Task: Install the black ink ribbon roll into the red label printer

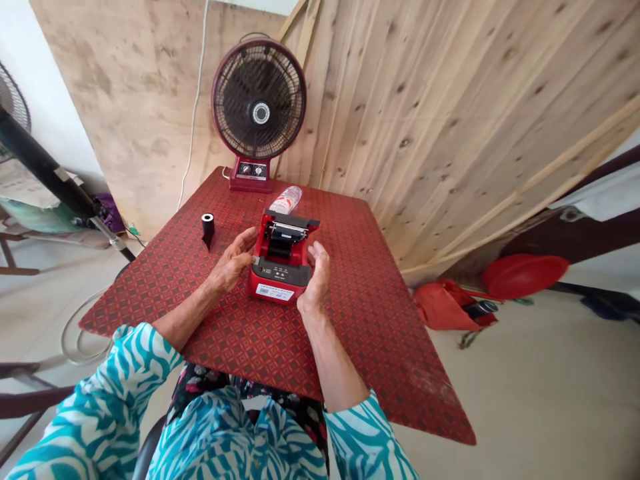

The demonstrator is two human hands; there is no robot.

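A small red and black printer [279, 267] stands on the red patterned table, its dark lid raised and a black roll showing inside. My left hand [236, 259] is at the printer's left side, fingers stretched out and apart, with the thumb near its edge. On the other side, my right hand [317, 277] rests against or close beside the printer, fingers loosely spread and pointing up. Neither hand is wrapped round it. Left of the printer, a black roll [207, 230] with a white core stands upright, its loose end hanging toward me.
Behind the printer lies a clear plastic bottle [287, 199]. A dark red fan [260, 113] stands at the back of the table [380, 307], against the wooden wall. An orange-red bag [440, 305] and a red basin [525, 275] are beyond the table's right edge.
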